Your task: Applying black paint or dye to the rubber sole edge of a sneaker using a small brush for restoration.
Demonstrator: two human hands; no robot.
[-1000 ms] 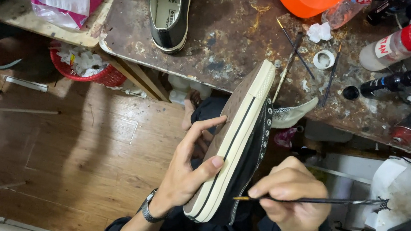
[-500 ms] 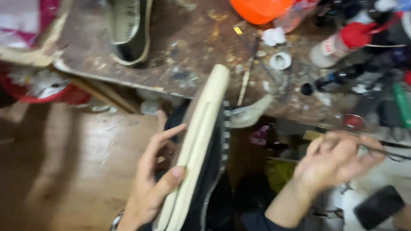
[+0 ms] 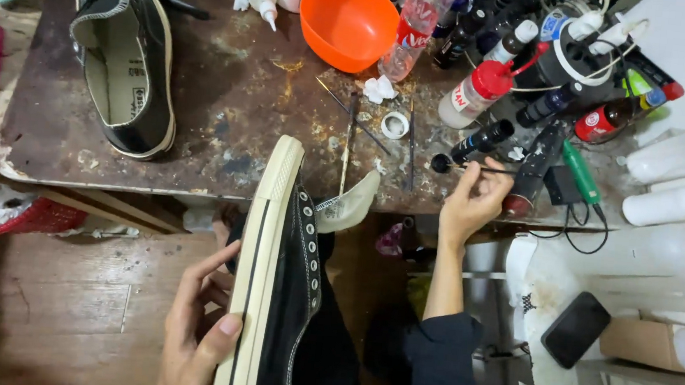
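My left hand [image 3: 196, 332] grips a black canvas sneaker [image 3: 280, 294] by its cream rubber sole, holding it on edge over my lap with the toe pointing at the bench. My right hand [image 3: 474, 200] reaches out to the bench edge, pinching a thin brush [image 3: 489, 169] whose tip meets the mouth of a small black bottle [image 3: 479, 142] lying on its side. The matching sneaker [image 3: 127, 54] lies on the bench at the left, opening up.
The stained workbench [image 3: 224, 133] carries an orange bowl [image 3: 349, 20], several glue and paint bottles, a red-capped bottle [image 3: 475, 93], thin sticks and a tape ring [image 3: 395, 124]. White plastic bottles [image 3: 682, 177] and a black phone [image 3: 577, 329] sit at the right. A red basket [image 3: 2, 216] is at lower left.
My right hand has left the sneaker's side and gone up and right to the bench with the brush. My view has tilted up over the bench; the left hand keeps the sneaker.
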